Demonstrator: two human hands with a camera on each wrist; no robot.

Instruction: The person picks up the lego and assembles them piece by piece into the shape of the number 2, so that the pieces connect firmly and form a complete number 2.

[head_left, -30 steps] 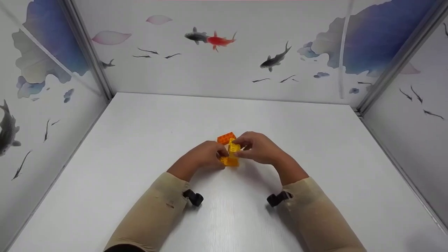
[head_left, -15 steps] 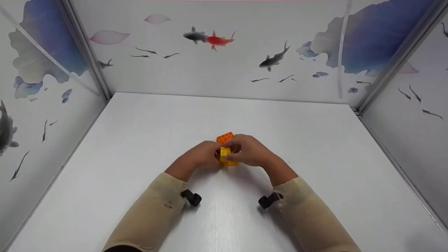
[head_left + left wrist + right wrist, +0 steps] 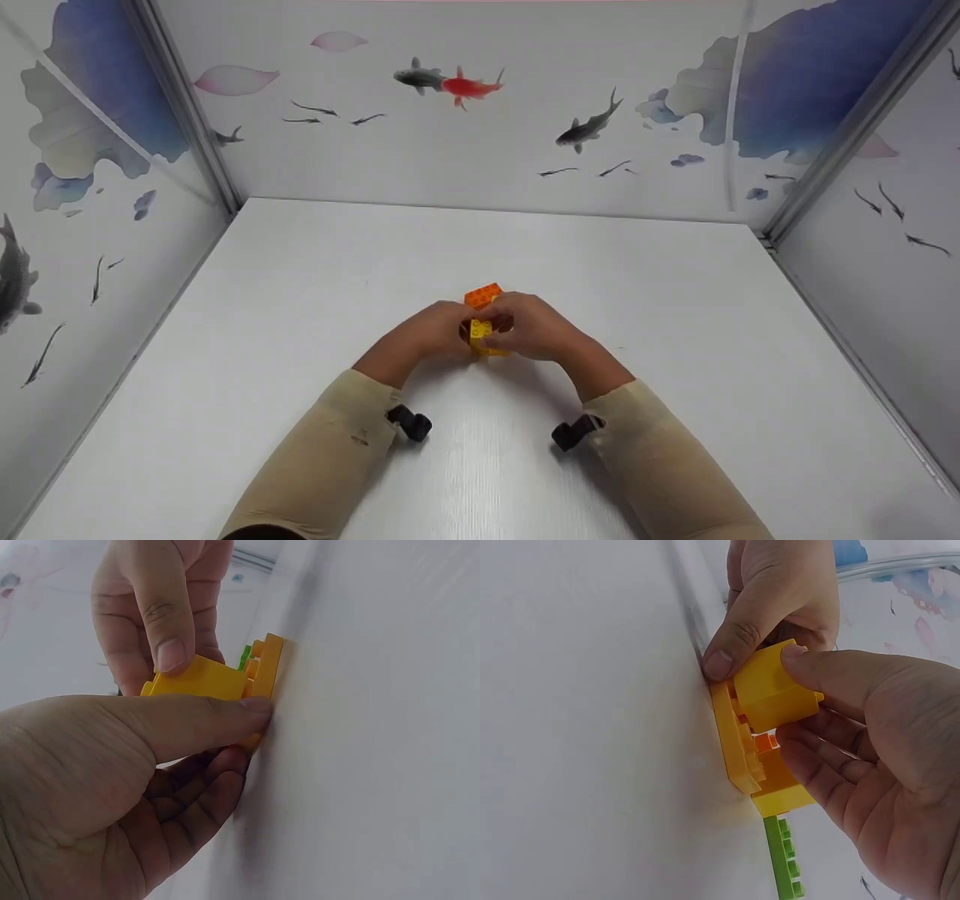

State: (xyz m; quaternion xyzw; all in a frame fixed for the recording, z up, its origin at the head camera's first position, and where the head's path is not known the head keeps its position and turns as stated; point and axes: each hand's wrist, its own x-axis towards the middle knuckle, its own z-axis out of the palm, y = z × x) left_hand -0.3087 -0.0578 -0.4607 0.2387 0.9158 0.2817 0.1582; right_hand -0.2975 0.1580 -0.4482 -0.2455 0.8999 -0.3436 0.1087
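Walls [image 3: 465,161], white and printed with fish [image 3: 589,129], well beyond the left hand [image 3: 431,330] and the right hand [image 3: 540,326]. White table [image 3: 360,255], spread out beneath both. Beige sleeves [image 3: 322,442], one behind each hand. Left hand, thumb on one side and fingers on the other, clamped on one end of a flat orange-yellow brick [image 3: 731,739], low at the table; touching it or just above, cannot tell. Orange brick [image 3: 480,295], studs up, on the table just beyond both hands, partly covered by the right one. Green brick [image 3: 782,859], past the fingers of the right hand, cut off at the edge of the right wrist view. Right hand, facing the left, clamped on a yellow brick [image 3: 769,690] between thumb and fingers. Yellow brick directly between the two hands, right above the flat one; pressed home on the studs or merely resting there, cannot tell.
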